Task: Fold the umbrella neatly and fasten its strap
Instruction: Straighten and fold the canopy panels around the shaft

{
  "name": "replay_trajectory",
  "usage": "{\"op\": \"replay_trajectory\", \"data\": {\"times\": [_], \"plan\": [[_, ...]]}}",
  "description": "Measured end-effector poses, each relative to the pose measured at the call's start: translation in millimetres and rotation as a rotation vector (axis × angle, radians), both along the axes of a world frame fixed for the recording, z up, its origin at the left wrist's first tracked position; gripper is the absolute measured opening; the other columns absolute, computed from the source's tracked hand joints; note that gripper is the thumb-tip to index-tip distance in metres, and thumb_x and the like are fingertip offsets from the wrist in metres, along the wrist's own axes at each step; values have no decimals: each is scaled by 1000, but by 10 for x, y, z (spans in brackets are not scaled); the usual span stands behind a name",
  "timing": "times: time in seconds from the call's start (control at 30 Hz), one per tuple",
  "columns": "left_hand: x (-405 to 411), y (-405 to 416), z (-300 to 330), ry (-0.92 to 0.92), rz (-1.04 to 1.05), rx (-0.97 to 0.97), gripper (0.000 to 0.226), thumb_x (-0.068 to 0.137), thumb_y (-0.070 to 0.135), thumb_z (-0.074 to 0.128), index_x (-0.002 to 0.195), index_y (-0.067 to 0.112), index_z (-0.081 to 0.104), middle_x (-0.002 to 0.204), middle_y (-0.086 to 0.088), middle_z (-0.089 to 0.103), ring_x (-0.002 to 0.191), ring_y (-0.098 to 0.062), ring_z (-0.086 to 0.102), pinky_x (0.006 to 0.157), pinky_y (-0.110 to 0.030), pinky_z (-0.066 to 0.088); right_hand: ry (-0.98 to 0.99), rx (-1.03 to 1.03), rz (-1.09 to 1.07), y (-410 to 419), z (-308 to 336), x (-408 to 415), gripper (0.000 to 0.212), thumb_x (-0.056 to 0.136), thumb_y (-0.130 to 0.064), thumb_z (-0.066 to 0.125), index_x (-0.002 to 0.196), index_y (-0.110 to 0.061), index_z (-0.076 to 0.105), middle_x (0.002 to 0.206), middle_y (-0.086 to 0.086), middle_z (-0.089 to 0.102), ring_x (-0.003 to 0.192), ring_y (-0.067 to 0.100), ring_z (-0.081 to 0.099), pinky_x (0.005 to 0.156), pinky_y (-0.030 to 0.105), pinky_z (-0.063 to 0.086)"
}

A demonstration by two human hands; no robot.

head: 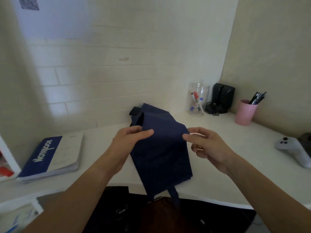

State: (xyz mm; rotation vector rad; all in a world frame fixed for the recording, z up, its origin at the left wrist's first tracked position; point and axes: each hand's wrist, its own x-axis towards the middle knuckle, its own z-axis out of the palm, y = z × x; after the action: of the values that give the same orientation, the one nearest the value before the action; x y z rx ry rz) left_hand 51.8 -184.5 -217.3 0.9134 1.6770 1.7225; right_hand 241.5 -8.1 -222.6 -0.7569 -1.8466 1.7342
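Left hand [130,139]: thumb and fingers pinched on the left edge of the umbrella [161,148], thumb lying across the top of the cloth. Right hand [207,145]: fingers loosely curled, thumb and forefinger tip meeting at the umbrella's right edge; whether cloth is actually caught between them cannot be told.

Head view, places given from the umbrella:
- Umbrella: navy canopy, collapsed into broad flat panels, held over the white desk [218,130], near end overhanging the desk's front edge.
- Strap [174,195]: narrow navy strip hanging loose from the near end, unfastened.
- Notebook [50,157]: well to the left, flat on the desk.
- Clear jar [198,100] with markers: beyond and right, against the wall.
- Pink cup [244,112] of pens: farther right.
- Game controller [293,151]: far right, near the desk's edge.

Risks, as judged:
- Right-hand hold looks light; slick cloth could slip free and the panels fan open.
- Uneven pleats would bunch when rolled, leaving a bundle too fat for the strap to close.
- Strap dangles below the fold and could be rolled inside, out of reach.
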Motion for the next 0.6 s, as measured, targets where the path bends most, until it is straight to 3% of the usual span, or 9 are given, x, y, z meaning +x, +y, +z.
{"op": "replay_trajectory", "data": {"times": [0.07, 0.17, 0.27, 0.37, 0.47, 0.53, 0.6], "plan": [[93, -142, -99, 88, -47, -53, 22, 89, 27, 73, 96, 7, 79, 99, -3, 81, 93, -16, 76, 85, -26, 55, -58, -76, 45, -46, -85, 42, 42, 81, -46, 78, 110, -16, 76, 94, -1, 72, 68, 16, 52, 66, 31, 39], [247, -259, -248, 221, -57, -147, 45, 92, 47, 64, 92, 4, 78, 96, -2, 80, 92, -15, 75, 85, -24, 55, -144, -173, -1, -99, -192, 8, 48, 81, -53, 74, 108, -14, 78, 94, 2, 73, 65, 16, 52, 64, 30, 41], [276, -250, -424, 251, 5, -144, 62, 96, 55, 58, 96, -6, 68, 100, -17, 74, 94, -30, 71, 84, -35, 52, -113, -267, -66, -152, -246, -39, 39, 84, -45, 74, 104, -11, 77, 82, 1, 70, 58, 14, 49, 53, 25, 38], [292, -242, -499, 241, 51, -110, 62, 85, 51, 67, 92, -11, 62, 92, -24, 69, 82, -28, 64, 77, -40, 47, -60, -324, -125, -177, -272, -34, 20, 87, -26, 75, 98, -9, 74, 80, 0, 70, 50, 10, 44, 40, 19, 33], [286, -246, -545, 100, 68, -85, 46, 87, 35, 68, 85, -11, 63, 92, -24, 69, 85, -23, 63, 80, -34, 44, -23, -340, -117, -139, -322, 4, 29, 83, -16, 79, 107, -2, 73, 95, 7, 67, 53, 10, 35, 38, 19, 25], [296, -258, -562, 22, 78, -98, 25, 93, 21, 66, 83, -1, 72, 96, -14, 77, 91, -23, 69, 84, -34, 49, -5, -343, -75, -159, -331, 18, 34, 82, -18, 80, 111, -3, 74, 95, 5, 69, 54, 10, 38, 42, 21, 23], [302, -256, -575, -29, 96, -99, 20, 94, 18, 64, 91, 4, 78, 99, -6, 80, 100, -27, 72, 92, -39, 52, 18, -327, -78, -194, -336, 16, 32, 82, -16, 80, 111, -5, 74, 94, 4, 70, 55, 10, 42, 43, 21, 24]]}}
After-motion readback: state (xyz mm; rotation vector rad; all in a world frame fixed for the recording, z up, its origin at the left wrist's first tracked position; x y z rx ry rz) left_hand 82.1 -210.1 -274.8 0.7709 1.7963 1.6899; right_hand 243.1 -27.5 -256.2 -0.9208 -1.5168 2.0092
